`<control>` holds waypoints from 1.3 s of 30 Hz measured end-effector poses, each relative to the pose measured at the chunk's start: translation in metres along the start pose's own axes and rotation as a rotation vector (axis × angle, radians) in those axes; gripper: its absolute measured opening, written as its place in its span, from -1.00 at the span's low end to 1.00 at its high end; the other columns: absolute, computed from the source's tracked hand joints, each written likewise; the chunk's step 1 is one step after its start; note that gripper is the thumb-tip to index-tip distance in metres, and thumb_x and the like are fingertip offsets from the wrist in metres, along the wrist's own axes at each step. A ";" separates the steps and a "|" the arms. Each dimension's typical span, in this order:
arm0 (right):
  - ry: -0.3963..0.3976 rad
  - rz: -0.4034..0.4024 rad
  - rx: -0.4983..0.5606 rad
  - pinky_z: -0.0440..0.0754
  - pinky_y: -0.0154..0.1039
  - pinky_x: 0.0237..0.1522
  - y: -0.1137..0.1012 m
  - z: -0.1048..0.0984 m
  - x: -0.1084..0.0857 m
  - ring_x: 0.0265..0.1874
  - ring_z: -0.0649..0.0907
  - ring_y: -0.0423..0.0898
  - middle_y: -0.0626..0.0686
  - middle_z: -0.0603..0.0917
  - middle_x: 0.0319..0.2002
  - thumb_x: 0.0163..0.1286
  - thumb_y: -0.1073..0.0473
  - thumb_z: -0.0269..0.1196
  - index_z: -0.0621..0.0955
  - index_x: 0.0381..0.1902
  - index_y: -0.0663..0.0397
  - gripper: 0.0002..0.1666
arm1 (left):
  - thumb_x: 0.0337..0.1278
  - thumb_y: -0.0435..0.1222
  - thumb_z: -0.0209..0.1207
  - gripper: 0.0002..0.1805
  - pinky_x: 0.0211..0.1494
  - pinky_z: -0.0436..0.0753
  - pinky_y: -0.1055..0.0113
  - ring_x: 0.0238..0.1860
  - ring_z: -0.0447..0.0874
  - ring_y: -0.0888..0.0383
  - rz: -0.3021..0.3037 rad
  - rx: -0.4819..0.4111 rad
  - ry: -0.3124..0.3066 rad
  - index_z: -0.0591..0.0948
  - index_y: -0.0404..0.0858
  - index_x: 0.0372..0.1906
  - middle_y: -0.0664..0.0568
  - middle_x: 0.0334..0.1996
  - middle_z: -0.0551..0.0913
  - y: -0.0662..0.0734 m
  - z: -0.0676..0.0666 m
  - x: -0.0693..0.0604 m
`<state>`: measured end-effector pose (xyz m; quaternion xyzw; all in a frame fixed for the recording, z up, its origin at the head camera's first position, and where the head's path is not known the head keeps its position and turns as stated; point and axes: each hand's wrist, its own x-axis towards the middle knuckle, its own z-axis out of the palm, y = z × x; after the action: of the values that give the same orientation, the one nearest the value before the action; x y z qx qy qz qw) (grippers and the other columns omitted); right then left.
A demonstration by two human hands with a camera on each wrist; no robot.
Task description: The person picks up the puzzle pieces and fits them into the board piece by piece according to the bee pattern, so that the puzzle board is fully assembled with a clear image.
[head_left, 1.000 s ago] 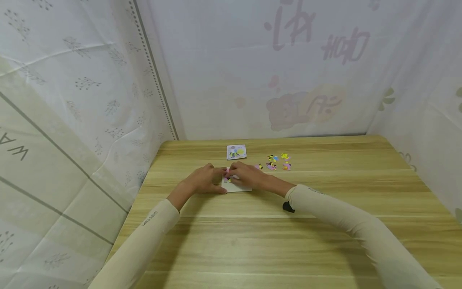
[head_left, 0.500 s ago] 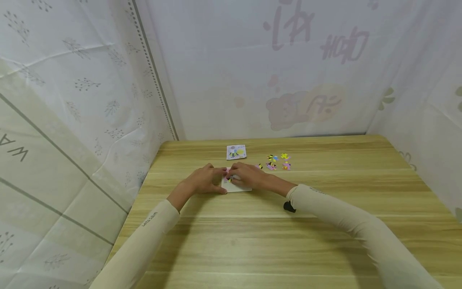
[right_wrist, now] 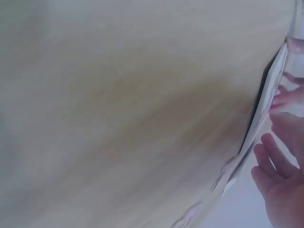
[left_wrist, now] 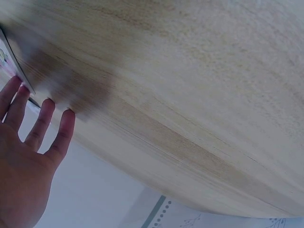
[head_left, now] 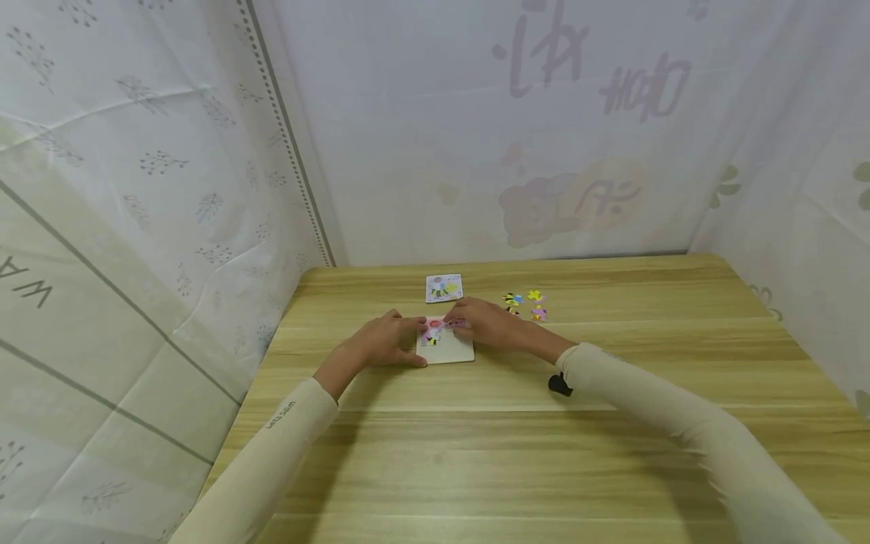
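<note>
A small square puzzle board (head_left: 445, 351) lies on the wooden table, with pink and yellow-black pieces in its upper left part. My left hand (head_left: 384, 339) rests at its left edge, the thumb by the lower corner and fingertips at the upper corner. In the left wrist view those fingers (left_wrist: 61, 137) look extended. At the board's upper right, my right hand (head_left: 491, 325) pinches a pink puzzle piece (head_left: 458, 323) between thumb and fingers. The right wrist view shows the right hand (right_wrist: 282, 173) beside the tilted-looking board (right_wrist: 266, 102); the piece is hard to make out there.
Behind the board lies a picture card (head_left: 444, 288) with a bee on it. Several loose puzzle pieces, including a yellow one (head_left: 535, 295) and a pink one (head_left: 538, 313), lie to the right. A printed curtain (head_left: 408, 151) hangs behind the table.
My right hand has shifted right and slightly up from the board's left part, uncovering pieces there; a pink piece now shows at its fingertips. The left hand has stayed put.
</note>
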<state>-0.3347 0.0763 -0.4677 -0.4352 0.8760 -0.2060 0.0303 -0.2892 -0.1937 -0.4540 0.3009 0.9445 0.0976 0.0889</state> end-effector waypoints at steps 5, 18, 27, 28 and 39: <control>0.027 -0.014 0.010 0.58 -0.03 0.21 0.014 -0.006 -0.008 0.13 0.64 0.02 0.12 0.69 0.10 0.51 0.25 0.30 0.72 0.13 0.21 -0.71 | 0.11 0.26 0.40 -0.12 0.06 0.61 0.01 0.14 0.51 -0.01 -0.006 -0.001 0.000 0.52 -0.07 0.47 0.06 0.41 0.53 0.001 -0.001 -0.001; 0.053 0.079 -0.034 0.65 -0.05 0.09 0.044 -0.019 -0.025 0.09 0.68 0.03 0.13 0.70 0.10 0.51 0.25 0.30 0.72 0.13 0.21 -0.70 | 0.10 0.27 0.39 -0.12 0.15 0.58 -0.02 0.19 0.49 -0.03 -0.022 -0.012 -0.009 0.52 -0.05 0.48 0.06 0.44 0.50 -0.002 0.001 -0.002; 0.078 0.160 -0.042 0.67 0.00 0.02 0.071 -0.033 -0.040 -0.03 0.71 0.08 0.22 0.67 0.13 0.49 0.23 0.33 0.69 0.17 0.27 -0.64 | 0.10 0.28 0.39 -0.12 0.10 0.59 0.03 0.13 0.50 0.01 -0.014 -0.001 -0.002 0.53 -0.05 0.47 0.09 0.45 0.50 -0.002 0.001 -0.001; 0.079 0.161 -0.047 0.67 0.01 0.03 0.074 -0.035 -0.042 -0.02 0.71 0.10 0.22 0.68 0.13 0.48 0.23 0.34 0.69 0.18 0.27 -0.63 | 0.10 0.28 0.40 -0.12 0.09 0.59 0.04 0.13 0.50 0.01 -0.010 -0.002 -0.001 0.53 -0.06 0.47 0.10 0.45 0.50 -0.002 0.001 -0.001; 0.076 0.168 -0.023 0.62 0.10 0.07 0.092 -0.043 -0.056 0.07 0.65 0.19 0.27 0.71 0.06 0.49 0.30 0.30 0.70 0.13 0.36 -0.67 | 0.07 0.28 0.41 -0.11 0.09 0.58 0.03 0.12 0.50 0.00 -0.010 -0.016 0.007 0.54 -0.06 0.46 0.09 0.43 0.51 -0.002 0.002 0.000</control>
<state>-0.3790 0.1837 -0.4716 -0.3522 0.9122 -0.2090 0.0092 -0.2898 -0.1949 -0.4560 0.2953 0.9454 0.1056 0.0885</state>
